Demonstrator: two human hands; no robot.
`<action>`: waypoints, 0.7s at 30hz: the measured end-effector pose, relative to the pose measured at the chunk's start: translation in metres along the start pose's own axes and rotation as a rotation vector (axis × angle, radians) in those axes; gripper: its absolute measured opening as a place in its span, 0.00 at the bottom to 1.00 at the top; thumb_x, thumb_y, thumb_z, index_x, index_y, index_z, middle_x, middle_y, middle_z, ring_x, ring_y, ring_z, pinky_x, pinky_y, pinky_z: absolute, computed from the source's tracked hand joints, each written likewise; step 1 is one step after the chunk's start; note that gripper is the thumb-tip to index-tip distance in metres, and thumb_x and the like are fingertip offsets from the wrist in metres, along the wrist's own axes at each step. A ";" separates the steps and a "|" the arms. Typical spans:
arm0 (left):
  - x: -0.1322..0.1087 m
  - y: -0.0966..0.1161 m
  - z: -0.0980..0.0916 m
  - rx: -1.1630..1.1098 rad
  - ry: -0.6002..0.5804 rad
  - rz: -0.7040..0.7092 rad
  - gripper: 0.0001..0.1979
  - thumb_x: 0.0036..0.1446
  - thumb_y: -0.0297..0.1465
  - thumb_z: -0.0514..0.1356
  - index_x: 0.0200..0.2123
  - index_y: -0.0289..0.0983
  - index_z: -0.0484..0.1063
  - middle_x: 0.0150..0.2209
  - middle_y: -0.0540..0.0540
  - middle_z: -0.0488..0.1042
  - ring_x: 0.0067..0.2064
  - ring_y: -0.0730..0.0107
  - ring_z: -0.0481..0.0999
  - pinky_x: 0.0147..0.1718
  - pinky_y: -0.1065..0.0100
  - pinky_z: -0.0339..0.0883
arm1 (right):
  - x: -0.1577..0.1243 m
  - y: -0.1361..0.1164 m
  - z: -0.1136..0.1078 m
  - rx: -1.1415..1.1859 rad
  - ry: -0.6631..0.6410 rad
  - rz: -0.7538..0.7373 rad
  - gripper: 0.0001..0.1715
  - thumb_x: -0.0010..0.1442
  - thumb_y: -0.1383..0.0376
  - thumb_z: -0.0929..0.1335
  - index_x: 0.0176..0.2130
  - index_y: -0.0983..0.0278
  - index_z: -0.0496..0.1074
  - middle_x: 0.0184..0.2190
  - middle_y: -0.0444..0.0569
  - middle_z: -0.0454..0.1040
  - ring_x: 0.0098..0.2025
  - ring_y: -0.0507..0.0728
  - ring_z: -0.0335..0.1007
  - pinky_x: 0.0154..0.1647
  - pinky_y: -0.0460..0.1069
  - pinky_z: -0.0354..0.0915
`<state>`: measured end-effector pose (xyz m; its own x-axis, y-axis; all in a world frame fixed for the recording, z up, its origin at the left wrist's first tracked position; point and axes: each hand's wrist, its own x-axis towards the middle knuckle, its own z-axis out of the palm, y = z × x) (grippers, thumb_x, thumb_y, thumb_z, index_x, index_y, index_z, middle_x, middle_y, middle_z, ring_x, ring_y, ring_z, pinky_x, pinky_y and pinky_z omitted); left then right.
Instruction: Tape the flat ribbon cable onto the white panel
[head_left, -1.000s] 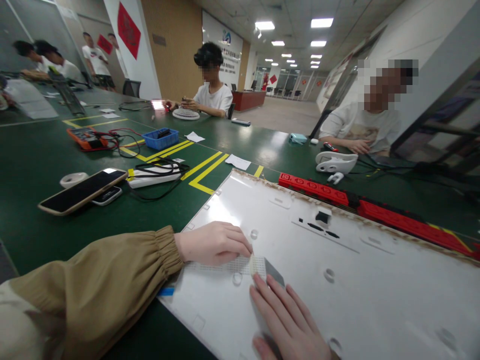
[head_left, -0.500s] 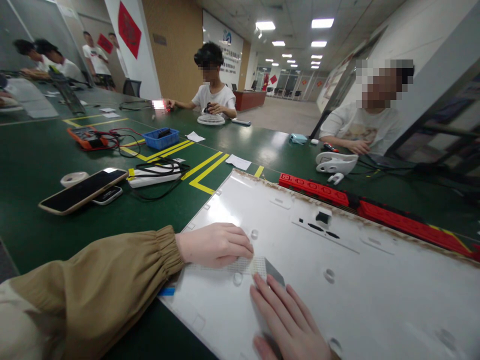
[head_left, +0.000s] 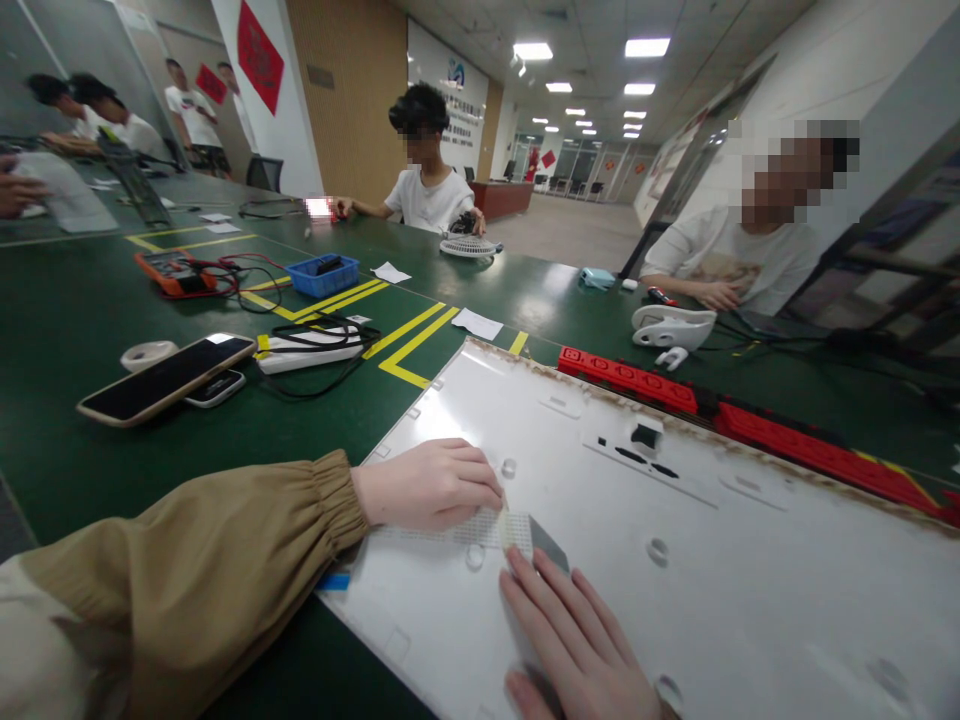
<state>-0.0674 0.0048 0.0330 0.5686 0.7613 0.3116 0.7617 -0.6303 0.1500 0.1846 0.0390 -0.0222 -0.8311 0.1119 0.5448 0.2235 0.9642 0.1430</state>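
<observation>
Perforated strip (head_left: 457, 530) lies flat on the white back panel (head_left: 675, 500), near the panel's near left corner, and the panel rests on the green worktop (head_left: 82, 470) at its near edge. Left hand (head_left: 427, 485) is curled over the strip with fingertips bearing on its top edge; whether it pinches the strip cannot be told. Right hand (head_left: 577, 640) lies flat on the panel, fingers extended and gripping nothing, fingertips touching the strip's grey right end, while a smartphone (head_left: 165, 378) lies well apart towards the worktop's left edge.
</observation>
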 end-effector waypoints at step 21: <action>0.000 -0.001 0.000 -0.014 0.033 -0.016 0.12 0.57 0.23 0.51 0.42 0.37 0.70 0.40 0.45 0.73 0.40 0.67 0.70 0.42 0.66 0.63 | -0.002 -0.004 0.003 0.028 0.009 0.057 0.25 0.60 0.59 0.58 0.54 0.63 0.67 0.56 0.45 0.64 0.57 0.58 0.60 0.60 0.53 0.50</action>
<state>-0.0683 0.0060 0.0330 0.5458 0.7658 0.3401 0.7660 -0.6205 0.1678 0.1840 0.0356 -0.0261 -0.8127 0.1649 0.5589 0.2562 0.9625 0.0887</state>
